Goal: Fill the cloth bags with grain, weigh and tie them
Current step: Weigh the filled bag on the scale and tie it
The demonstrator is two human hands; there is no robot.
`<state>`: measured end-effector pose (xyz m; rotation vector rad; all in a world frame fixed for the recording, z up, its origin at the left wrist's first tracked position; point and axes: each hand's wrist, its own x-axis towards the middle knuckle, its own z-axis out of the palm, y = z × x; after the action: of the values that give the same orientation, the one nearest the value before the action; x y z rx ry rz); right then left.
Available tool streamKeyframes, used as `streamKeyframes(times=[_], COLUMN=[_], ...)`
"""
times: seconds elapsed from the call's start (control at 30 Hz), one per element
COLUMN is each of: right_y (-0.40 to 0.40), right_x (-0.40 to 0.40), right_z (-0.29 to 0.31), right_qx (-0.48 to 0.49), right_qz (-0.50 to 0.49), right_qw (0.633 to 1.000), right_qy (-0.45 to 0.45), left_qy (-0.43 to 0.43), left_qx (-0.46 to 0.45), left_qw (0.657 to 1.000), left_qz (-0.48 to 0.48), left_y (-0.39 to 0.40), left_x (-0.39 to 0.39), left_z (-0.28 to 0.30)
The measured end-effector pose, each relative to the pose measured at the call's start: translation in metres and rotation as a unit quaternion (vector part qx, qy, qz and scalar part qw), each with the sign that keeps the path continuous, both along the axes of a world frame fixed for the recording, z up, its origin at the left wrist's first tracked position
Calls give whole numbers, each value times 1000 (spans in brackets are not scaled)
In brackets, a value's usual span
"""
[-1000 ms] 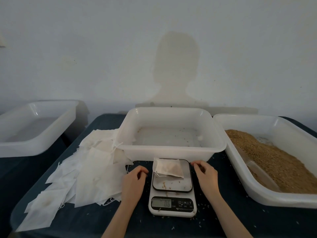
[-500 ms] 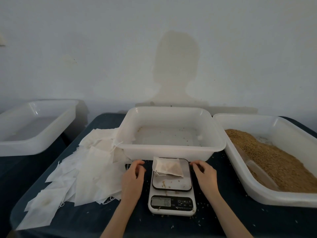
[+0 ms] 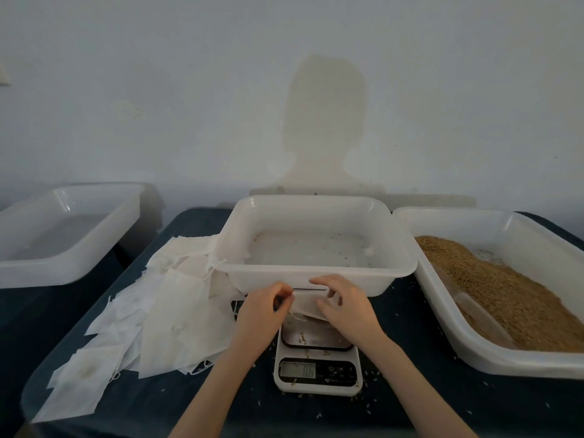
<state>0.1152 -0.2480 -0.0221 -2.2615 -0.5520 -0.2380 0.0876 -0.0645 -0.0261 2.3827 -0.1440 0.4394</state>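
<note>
A small white cloth bag (image 3: 308,306) lies at the far end of the kitchen scale (image 3: 317,365), whose platform carries a few loose grains. My left hand (image 3: 264,314) pinches the bag's left edge near its string. My right hand (image 3: 344,306) has curled fingers on the bag's right side and covers part of it. The scale's display is lit. A heap of empty white cloth bags (image 3: 151,317) spreads over the table to the left. Brown grain (image 3: 505,292) fills the white tub (image 3: 537,365) on the right.
A white tub (image 3: 316,273) with a few stray grains stands just behind the scale. Another white tub (image 3: 47,270) sits far left on a separate surface. Grains are scattered on the dark tablecloth (image 3: 442,403) around the scale. A pale scoop lies half-buried in the grain.
Both hands have moved inward from the sides of the scale onto the bag and taken hold of its edges.
</note>
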Motion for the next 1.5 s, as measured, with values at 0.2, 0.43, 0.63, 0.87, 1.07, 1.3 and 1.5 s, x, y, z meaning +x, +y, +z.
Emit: streamKeyframes(times=[0.2,0.43,0.63,0.87,1.07,1.3,1.5], right_y=[13,-2,0,-4,-10,-25,-38], right_x=[-3,2,0,-7,4,9,6], right_z=[12,26,29,25,19,-2,-8], right_qx=[-98,86,187,260,206,76,43], right_qz=[0,-15,5,80,43,-35,-21], right_qw=[995,996,980,951,970,991,996], right_qy=[-4,18,71,148,125,107,78], left_qy=[-33,-58,25,70,43,58,70], left_qx=[-74,-182,-190,-168,-77,12,52], left_qw=[996,979,974,976,992,993,991], left_qz=[-38,-74,-118,-119,-95,-104,-106], left_y=[-23,-24,-28,-40,-31,-28,-25], left_x=[2,-4,-7,-1,7,12,12], left_z=[37,52,29,21,23,13,3])
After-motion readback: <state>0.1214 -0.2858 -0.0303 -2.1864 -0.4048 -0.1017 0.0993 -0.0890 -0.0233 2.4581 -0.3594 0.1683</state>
